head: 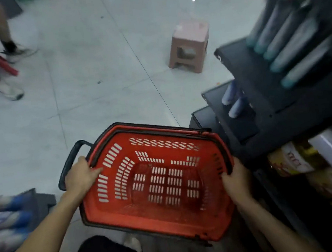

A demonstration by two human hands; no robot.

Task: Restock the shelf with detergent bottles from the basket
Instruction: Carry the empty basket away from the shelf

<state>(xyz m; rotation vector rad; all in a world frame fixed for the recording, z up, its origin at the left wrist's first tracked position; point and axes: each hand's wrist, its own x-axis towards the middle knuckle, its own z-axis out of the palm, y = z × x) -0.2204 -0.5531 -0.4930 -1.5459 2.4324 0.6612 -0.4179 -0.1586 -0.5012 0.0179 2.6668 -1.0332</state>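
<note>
Held by both end rims over the floor, just beside the shelf point(244, 70): red basket point(163, 145), nothing inside, so judged light; stiff slotted plastic, not fragile, best taken by the rim or the black handle point(68, 158). Left hand point(81, 178) gripping the left rim, fingers point(95, 173) pressed together over the inner wall; right hand point(235, 178) hooked round the right rim, fingertips partly hidden. Bottles point(289, 47) in rows on the shelf, probably heavier and smooth; labels there and on the yellow packets point(297, 160) too blurred to read.
</note>
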